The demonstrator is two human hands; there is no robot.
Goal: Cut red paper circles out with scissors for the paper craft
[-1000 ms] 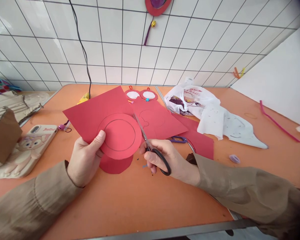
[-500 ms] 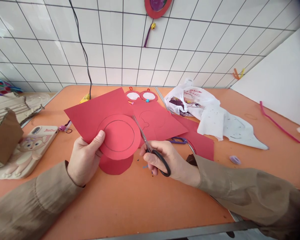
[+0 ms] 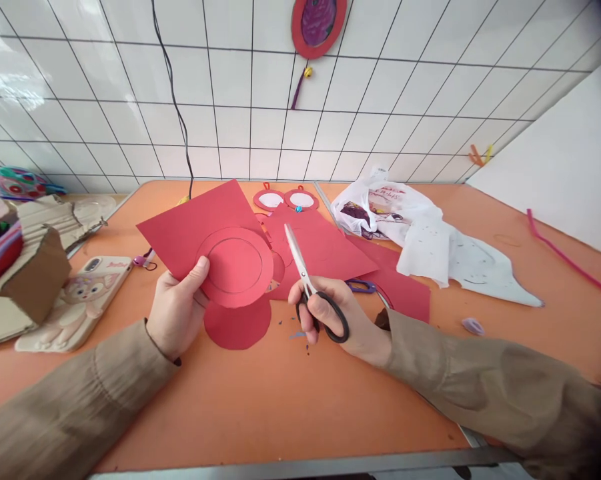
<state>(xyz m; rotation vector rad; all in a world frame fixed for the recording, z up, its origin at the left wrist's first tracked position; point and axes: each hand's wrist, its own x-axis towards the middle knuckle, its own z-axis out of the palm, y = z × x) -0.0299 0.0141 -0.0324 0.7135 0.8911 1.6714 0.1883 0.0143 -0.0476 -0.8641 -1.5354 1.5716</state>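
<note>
My left hand (image 3: 180, 308) pinches a sheet of red paper (image 3: 200, 230) by its lower edge, thumb on top. The sheet's lower right part is cut to a round outline, with a drawn circle inside it. In my right hand (image 3: 337, 312) is a pair of scissors (image 3: 305, 277) with black handles, blades together and pointing up and away. The blades are apart from the held sheet, to its right. Below the sheet, a red paper disc (image 3: 237, 325) lies on the orange table (image 3: 280, 400). More red paper (image 3: 325, 247) lies behind the scissors.
A phone in a cartoon case (image 3: 87, 293) and torn cardboard (image 3: 35, 280) lie at left. Purple-handled scissors (image 3: 361, 286) rest on red paper behind my right hand. A white plastic bag (image 3: 380, 200) sits at back right. Two red-rimmed ovals (image 3: 301, 199) lie near the tiled wall.
The scissors have come away from the edge of the held sheet, their blades now standing more upright. The held sheet has shifted and turned slightly. The camera view has tilted up a little.
</note>
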